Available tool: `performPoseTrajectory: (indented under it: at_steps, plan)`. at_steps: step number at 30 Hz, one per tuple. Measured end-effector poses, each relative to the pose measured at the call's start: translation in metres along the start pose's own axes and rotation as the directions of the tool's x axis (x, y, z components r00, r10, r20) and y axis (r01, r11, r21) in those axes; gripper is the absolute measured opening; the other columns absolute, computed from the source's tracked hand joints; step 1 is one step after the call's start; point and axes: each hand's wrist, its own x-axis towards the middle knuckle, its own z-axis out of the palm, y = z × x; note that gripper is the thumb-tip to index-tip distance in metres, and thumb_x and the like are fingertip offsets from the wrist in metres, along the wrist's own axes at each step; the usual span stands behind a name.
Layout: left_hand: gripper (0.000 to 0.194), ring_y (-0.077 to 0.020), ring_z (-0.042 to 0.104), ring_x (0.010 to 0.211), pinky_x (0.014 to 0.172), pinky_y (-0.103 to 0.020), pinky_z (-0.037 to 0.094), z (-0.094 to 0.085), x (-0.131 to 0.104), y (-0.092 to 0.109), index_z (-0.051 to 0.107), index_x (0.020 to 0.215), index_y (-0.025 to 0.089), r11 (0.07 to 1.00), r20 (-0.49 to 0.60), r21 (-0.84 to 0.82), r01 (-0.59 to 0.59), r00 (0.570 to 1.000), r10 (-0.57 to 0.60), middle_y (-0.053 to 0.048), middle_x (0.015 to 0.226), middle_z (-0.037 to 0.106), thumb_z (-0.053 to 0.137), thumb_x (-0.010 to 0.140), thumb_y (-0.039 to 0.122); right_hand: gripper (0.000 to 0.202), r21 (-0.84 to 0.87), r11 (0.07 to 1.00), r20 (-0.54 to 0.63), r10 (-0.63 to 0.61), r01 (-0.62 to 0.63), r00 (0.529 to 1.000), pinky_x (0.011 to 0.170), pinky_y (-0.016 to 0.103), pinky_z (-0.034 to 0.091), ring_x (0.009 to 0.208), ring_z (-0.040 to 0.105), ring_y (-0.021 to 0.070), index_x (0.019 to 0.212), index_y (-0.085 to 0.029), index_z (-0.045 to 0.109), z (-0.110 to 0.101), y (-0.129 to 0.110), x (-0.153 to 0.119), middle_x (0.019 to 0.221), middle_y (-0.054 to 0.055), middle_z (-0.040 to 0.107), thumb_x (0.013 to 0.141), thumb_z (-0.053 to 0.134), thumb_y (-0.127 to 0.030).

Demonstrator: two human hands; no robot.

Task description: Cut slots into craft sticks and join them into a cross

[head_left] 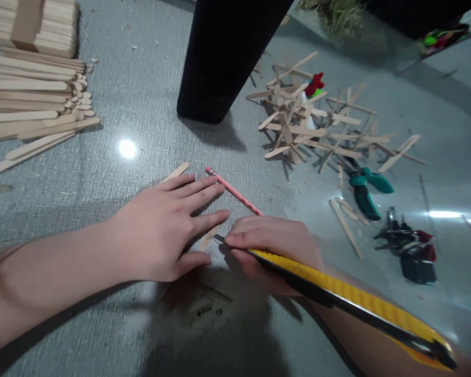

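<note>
Right grip pinches the yellow knife, its long axis diagonal, blade pointing up-left at a stick.

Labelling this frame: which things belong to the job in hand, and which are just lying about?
In the job:
yellow cutter, right hand
marked stick at its blade, by left hand
loose sticks, probably stock

Just lying about, it seems:
pink pencil, not gripped
teal pliers
black object

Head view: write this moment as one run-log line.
left hand: spread palm-down; right hand: closed on yellow cutter; blade tip: at marked wooden stick; pink pencil: beyond hands; loose sticks: far left
</note>
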Motion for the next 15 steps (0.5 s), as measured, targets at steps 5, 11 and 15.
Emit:
performPoseTrajectory:
  at_steps: [5, 11, 15]
  plan:
    - [0.067, -0.0400, 0.042, 0.161, 0.136, -0.061, 0.029, -0.0021, 0.0013, 0.0006, 0.063, 0.154, 0.017, 1.000, 0.020, -0.003, 0.008, 1.000, -0.008, -0.020, 0.171, 0.045, 0.068, 0.100, 0.056, 0.029, 0.009, 1.000, 0.010, 0.000, 0.000, 1.000, 0.075, 0.032, 0.069, 0.079, 0.083, 0.0191, 0.102, -0.031, 0.069, 0.0000, -0.0016, 0.0038, 0.089, 0.000, 0.084, 0.090, 0.062, -0.006]
    - [0.067, -0.0393, 0.042, 0.161, 0.135, -0.061, 0.030, -0.0022, 0.0013, 0.0007, 0.064, 0.153, 0.018, 1.000, 0.025, 0.005, 0.013, 1.000, -0.013, -0.020, 0.170, 0.045, 0.068, 0.100, 0.057, 0.029, -0.001, 1.000, 0.030, -0.015, 0.015, 0.999, 0.076, 0.032, 0.068, 0.080, 0.083, 0.0193, 0.105, -0.032, 0.070, -0.0002, -0.0011, 0.0036, 0.090, -0.001, 0.084, 0.091, 0.062, -0.008]
    - [0.068, -0.0393, 0.042, 0.161, 0.135, -0.061, 0.029, -0.0012, 0.0011, 0.0004, 0.064, 0.154, 0.018, 1.000, 0.023, 0.014, 0.008, 1.000, -0.009, -0.019, 0.171, 0.045, 0.068, 0.099, 0.058, 0.028, -0.037, 0.999, 0.067, -0.027, 0.029, 0.997, 0.068, 0.030, 0.063, 0.070, 0.078, 0.0180, 0.107, -0.031, 0.070, 0.0001, -0.0003, 0.0026, 0.080, -0.002, 0.080, 0.093, 0.058, -0.009]
